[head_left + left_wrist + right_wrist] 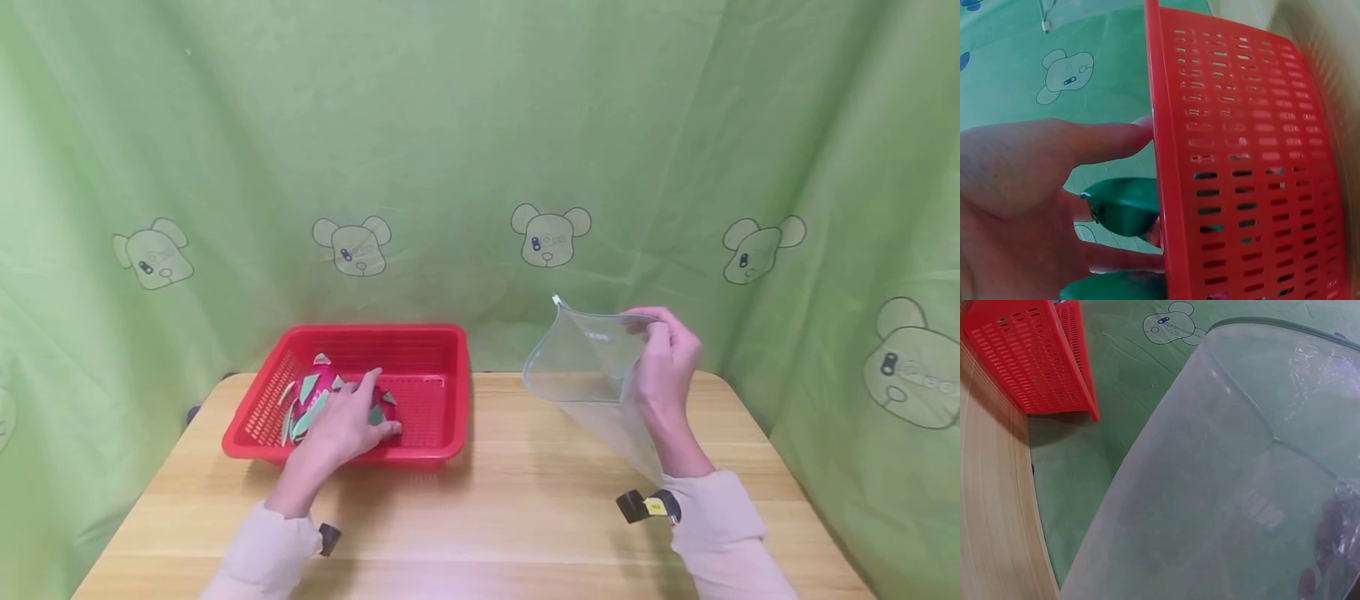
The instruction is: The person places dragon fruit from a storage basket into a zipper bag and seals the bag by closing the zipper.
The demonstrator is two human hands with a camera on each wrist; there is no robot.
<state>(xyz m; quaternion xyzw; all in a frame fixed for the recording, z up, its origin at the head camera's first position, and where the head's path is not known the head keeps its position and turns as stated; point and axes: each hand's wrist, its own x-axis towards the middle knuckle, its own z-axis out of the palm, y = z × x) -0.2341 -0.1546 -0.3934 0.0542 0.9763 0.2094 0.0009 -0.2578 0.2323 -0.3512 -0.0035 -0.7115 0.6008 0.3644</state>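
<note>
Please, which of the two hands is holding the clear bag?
The right hand: it grips the clear bag near its upper edge. The left hand holds no bag; it is in the red basket, over pink-and-green fruit.

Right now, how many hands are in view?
2: the left hand is over the pink-and-green fruit in the red basket; the right hand holds the clear bag.

translucent bag (1210,469) fills centre and right; greenish rim (1272,322) runs along its top, thin seams or creases meeting mid-panel. right hand (1335,540) shows blurred through the plastic, lower right. red slotted basket (1029,362) upper left, on pale wood desk (991,506). green curtain (1072,487) behind; outlined bear head (1169,328) near the rim.
</note>
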